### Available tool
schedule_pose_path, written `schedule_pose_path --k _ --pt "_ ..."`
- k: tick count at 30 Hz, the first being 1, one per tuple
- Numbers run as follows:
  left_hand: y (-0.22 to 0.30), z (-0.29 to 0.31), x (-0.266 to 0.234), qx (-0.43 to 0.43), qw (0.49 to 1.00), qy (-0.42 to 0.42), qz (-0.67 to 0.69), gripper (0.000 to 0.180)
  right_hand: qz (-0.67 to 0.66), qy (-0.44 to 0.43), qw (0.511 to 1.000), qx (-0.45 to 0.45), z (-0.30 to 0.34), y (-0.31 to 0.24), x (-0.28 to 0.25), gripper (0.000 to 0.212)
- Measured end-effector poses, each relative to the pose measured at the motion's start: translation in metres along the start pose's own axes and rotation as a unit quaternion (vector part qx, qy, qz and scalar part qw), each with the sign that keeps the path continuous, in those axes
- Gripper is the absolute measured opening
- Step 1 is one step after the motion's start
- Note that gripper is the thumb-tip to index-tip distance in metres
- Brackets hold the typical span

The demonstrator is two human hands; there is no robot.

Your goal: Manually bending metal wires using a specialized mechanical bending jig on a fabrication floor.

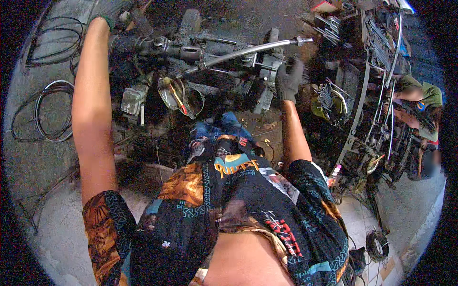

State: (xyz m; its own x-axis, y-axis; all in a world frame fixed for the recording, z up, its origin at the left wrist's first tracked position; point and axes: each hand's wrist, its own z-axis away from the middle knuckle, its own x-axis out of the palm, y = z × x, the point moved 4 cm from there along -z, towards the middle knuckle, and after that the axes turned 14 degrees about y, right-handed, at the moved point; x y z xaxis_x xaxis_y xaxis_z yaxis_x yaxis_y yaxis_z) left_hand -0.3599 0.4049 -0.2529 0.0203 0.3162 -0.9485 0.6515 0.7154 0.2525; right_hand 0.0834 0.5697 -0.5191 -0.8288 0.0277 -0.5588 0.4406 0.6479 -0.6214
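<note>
- Coils of thin black cable are seen lying loose on the grey concrete floor at the far left, apparently set aside out of the work area.
- The left hand, in a dark knitted work glove, is stretched far forward and closed over the left end of a long, grimy black steel steering-rack assembly, seemingly to steady it; the exact grip is cut off at the frame's top edge.
- A clear, dented plastic bowl holding a red-handled tool is placed just below the assembly, near enough to be reached.
- A curved, polished metal tube is shown running along the assembly's top, ending in a small fitting on the right.
- The right hand, also gloved, is pressed against the assembly's right-hand bracket with fingers curled; whether it is truly clenched cannot be told.
- A rack of greasy metal rods and pipes is stacked at right, where another person in green is crouched.
</note>
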Motion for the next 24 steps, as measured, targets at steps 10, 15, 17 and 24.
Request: schedule_pose_path --k 10,15,17,24 --pt "0.037 0.017 -0.013 -0.046 0.997 -0.023 0.055 0.072 0.111 -0.272 0.953 -0.075 0.051 0.086 0.101 0.018" --pt "0.021 0.003 -0.007 -0.049 0.997 -0.002 -0.053 0.071 0.123 -0.297 0.936 -0.142 0.055 0.090 0.113 0.020" --pt "0.017 0.003 -0.008 -0.042 0.999 0.007 -0.011 0.072 0.120 -0.300 0.932 -0.163 0.051 0.082 0.112 0.021" --pt "0.039 0.007 -0.007 0.177 0.979 0.074 0.068 0.048 0.119 -0.319 0.934 -0.109 0.027 0.058 0.082 0.020"
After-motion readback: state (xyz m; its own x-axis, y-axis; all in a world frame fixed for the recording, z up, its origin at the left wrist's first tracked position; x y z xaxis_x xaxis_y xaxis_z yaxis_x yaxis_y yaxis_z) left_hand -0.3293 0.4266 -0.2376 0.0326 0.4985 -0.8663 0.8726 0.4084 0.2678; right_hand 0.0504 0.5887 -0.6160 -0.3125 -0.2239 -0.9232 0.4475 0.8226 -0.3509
